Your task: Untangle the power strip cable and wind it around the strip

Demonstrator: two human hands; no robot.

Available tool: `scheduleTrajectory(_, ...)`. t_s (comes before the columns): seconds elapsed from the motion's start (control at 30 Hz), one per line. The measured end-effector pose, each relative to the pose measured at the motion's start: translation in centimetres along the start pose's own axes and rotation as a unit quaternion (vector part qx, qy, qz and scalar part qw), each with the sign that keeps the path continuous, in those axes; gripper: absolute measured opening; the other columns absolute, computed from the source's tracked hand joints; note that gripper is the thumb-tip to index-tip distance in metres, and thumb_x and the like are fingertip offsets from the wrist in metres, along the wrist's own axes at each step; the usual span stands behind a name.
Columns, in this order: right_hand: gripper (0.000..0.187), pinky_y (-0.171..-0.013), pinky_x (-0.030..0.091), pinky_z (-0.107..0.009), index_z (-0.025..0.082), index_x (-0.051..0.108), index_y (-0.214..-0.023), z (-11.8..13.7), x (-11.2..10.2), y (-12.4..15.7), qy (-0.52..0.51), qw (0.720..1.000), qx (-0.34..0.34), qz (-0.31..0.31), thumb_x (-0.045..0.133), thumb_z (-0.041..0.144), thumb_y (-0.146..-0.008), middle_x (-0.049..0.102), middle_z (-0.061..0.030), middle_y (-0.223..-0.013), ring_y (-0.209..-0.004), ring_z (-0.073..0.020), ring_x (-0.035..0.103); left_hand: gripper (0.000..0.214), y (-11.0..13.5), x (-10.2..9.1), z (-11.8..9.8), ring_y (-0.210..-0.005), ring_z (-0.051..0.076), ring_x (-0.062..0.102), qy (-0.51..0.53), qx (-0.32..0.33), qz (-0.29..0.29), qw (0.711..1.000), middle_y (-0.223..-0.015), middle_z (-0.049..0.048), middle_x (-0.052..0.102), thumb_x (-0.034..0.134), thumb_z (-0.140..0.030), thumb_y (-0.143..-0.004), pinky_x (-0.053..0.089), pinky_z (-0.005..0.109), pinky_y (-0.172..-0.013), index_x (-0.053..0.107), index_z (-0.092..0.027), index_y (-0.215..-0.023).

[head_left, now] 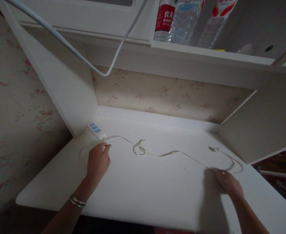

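Right hand [228, 183] fingers pinch the white cord [172, 152] (blurred); left hand [97, 161] fingers curl over it by the power strip [96, 129].

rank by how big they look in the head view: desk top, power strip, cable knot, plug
1. desk top
2. power strip
3. cable knot and plug: both are small and look much alike, and the plug is blurred, so I leave them unranked.

Left hand [98, 161] wears thin silver wrist bangles [77, 201].
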State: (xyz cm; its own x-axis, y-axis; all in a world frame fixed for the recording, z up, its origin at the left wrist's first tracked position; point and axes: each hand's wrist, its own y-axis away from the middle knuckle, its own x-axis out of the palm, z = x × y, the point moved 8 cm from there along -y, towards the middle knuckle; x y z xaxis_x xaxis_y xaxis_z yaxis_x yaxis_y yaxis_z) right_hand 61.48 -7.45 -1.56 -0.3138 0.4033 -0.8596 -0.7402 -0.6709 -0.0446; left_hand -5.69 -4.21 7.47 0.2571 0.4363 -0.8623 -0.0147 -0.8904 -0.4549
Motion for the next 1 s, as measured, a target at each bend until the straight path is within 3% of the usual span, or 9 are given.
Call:
scheduleTrajectory(0.1,0.052,-0.076,0.048,-0.054,0.015,0.065,-0.117,0.2,0.9,1.4,0.08,0.995,0.019,0.063,0.049,0.045,-0.078,0.065,-0.0276,-0.107,-0.1,-0.044,0.062,0.028,-0.4,1.8,-5.3,-0.109,0.027,0.05,0.137,0.074,0.03,0.987,-0.114,0.013,0.057,0.045,-0.021,-0.09,0.036,0.04,-0.098,0.058,-0.02,-0.115)
scheduleTrajectory(0.2,0.058,-0.074,0.048,-0.047,0.017,0.05,-0.135,1.5,0.7,3.5,0.116,0.991,0.02,0.061,0.038,0.046,-0.086,0.063,-0.0259,-0.113,-0.1,-0.039,0.063,0.032,-2.1,4.2,-9.6,-0.114,0.025,0.049,0.187,0.122,0.06,0.973,-0.119,0.0124,0.057,0.045,-0.025,-0.091,0.035,0.039,-0.101,0.054,-0.019,-0.121)
scheduleTrajectory(0.3,0.057,-0.072,0.046,-0.042,0.017,0.048,-0.135,3.5,0.6,6.2,0.087,0.996,-0.003,0.015,0.031,0.047,-0.09,0.068,-0.0212,-0.104,-0.094,-0.0349,0.065,0.034,-4.5,6.6,-11.9,-0.118,0.024,0.048,0.17,0.154,0.083,0.97,-0.122,0.0125,0.057,0.047,-0.026,-0.09,0.034,0.038,-0.104,0.053,-0.016,-0.122)
scheduleTrajectory(0.37,0.052,-0.07,0.045,-0.038,0.018,0.052,-0.131,5.1,1.2,8.5,0.049,0.998,-0.045,-0.009,0.031,0.044,-0.091,0.07,-0.0164,-0.092,-0.086,-0.0311,0.065,0.034,-5.6,8.7,-12.7,-0.116,0.024,0.05,0.125,0.185,0.131,0.966,-0.118,0.0116,0.06,0.049,-0.028,-0.09,0.033,0.038,-0.104,0.055,-0.017,-0.121)
scheduleTrajectory(0.53,0.045,-0.062,0.043,-0.032,0.018,0.056,-0.122,11.2,4.9,15.7,-0.042,0.974,-0.221,0.025,0.032,0.044,-0.095,0.067,-0.0081,-0.074,-0.066,-0.0223,0.061,0.023,-6.4,11.4,-12.2,-0.097,0.023,0.061,0.077,0.214,0.199,0.953,-0.093,0.0087,0.069,0.05,-0.033,-0.09,0.039,0.037,-0.096,0.066,-0.019,-0.098)
scheduleTrajectory(0.63,0.037,-0.075,0.046,-0.033,0.018,0.058,-0.118,17.0,6.2,20.6,-0.078,0.923,-0.376,0.028,0.035,0.037,-0.096,0.068,-0.0107,-0.095,-0.086,-0.0218,0.061,0.024,-5.8,11.0,-11.9,-0.094,0.022,0.062,0.072,0.215,0.197,0.954,-0.098,0.0091,0.068,0.046,-0.035,-0.092,0.044,0.031,-0.083,0.064,-0.02,-0.099)
scheduleTrajectory(0.73,0.03,-0.09,0.043,-0.039,0.02,0.058,-0.117,22.5,6.3,24.5,-0.072,0.866,-0.493,-0.034,0.042,0.028,-0.094,0.063,-0.0119,-0.112,-0.104,-0.0234,0.055,0.028,-4.9,10.2,-11.3,-0.085,0.021,0.064,0.071,0.179,0.178,0.965,-0.102,0.0096,0.067,0.04,-0.036,-0.095,0.044,0.029,-0.07,0.058,-0.02,-0.108)
scheduleTrajectory(0.87,0.033,-0.109,0.02,-0.054,0.022,0.054,-0.125,27.6,6.8,26.4,-0.042,0.854,-0.51,-0.093,0.046,0.022,-0.093,0.059,-0.0103,-0.125,-0.122,-0.026,0.046,0.027,-3.7,8.9,-9.7,-0.077,0.019,0.063,0.162,0.08,0.116,0.977,-0.092,0.0062,0.066,0.038,-0.039,-0.095,0.041,0.027,-0.065,0.057,-0.021,-0.101)
scheduleTrajectory(1.0,0.032,-0.111,0.008,-0.059,0.023,0.053,-0.126,30.1,9.1,27.0,-0.024,0.855,-0.514,-0.072,0.045,0.023,-0.095,0.066,-0.0083,-0.112,-0.114,-0.0252,0.054,0.027,-2.7,7.9,-7.9,-0.074,0.017,0.06,0.281,-0.006,0.032,0.959,-0.083,0.0039,0.064,0.041,-0.04,-0.094,0.042,0.025,-0.064,0.057,-0.019,-0.095)
